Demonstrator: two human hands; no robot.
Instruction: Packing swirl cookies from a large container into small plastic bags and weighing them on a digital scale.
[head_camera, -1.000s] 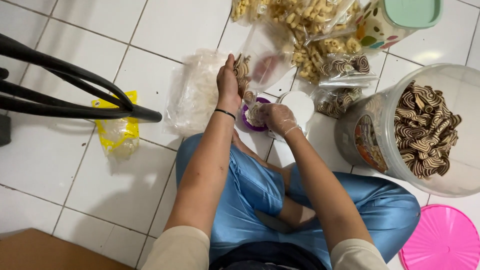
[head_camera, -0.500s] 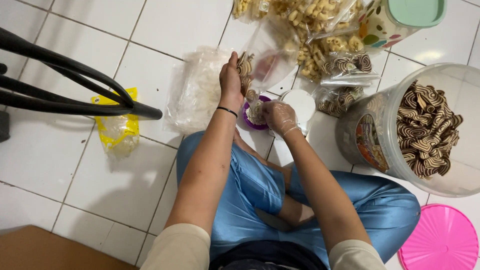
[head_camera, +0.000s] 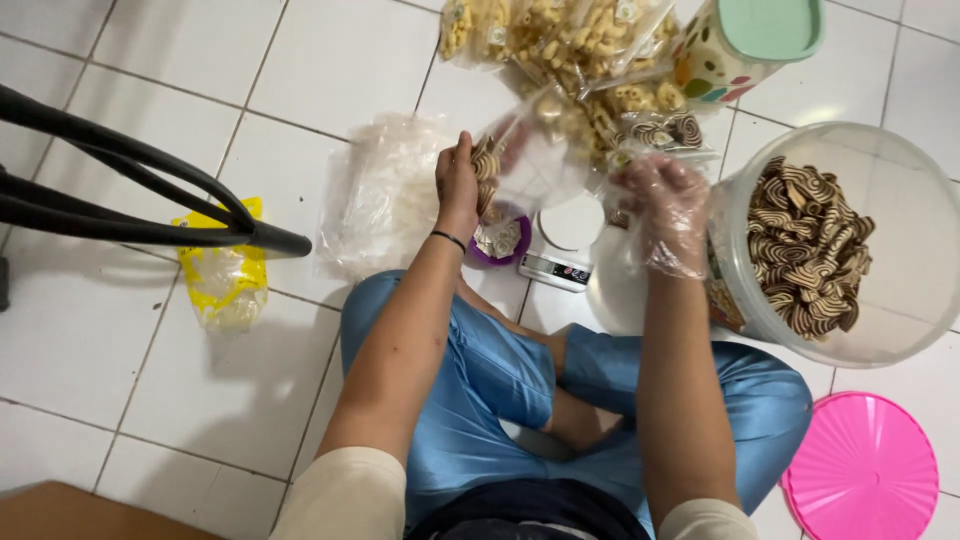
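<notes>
2 hands above a small kitchen scale (head_camera: 556, 270): the left hand (head_camera: 457, 185) grips a clear bag of striped biscuits (head_camera: 505, 160); the gloved right hand (head_camera: 662, 205) hangs half-open beside a clear tub of striped biscuits (head_camera: 905, 250).

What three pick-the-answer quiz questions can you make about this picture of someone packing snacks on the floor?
1. Where is the round pink plastic lid?
A. on the tiled floor near the right knee
B. on the big tub
C. in a hand

2. What colour is the small bowl on the scale?
A. green
B. purple
C. red

3. What covers the right hand?
A. nothing
B. a wool mitten
C. a clear plastic glove

Answers: 1 A, the lid lies flat on the tiles. 2 B, its rim shows purple. 3 C, crinkled clear film wraps the fingers.
</notes>
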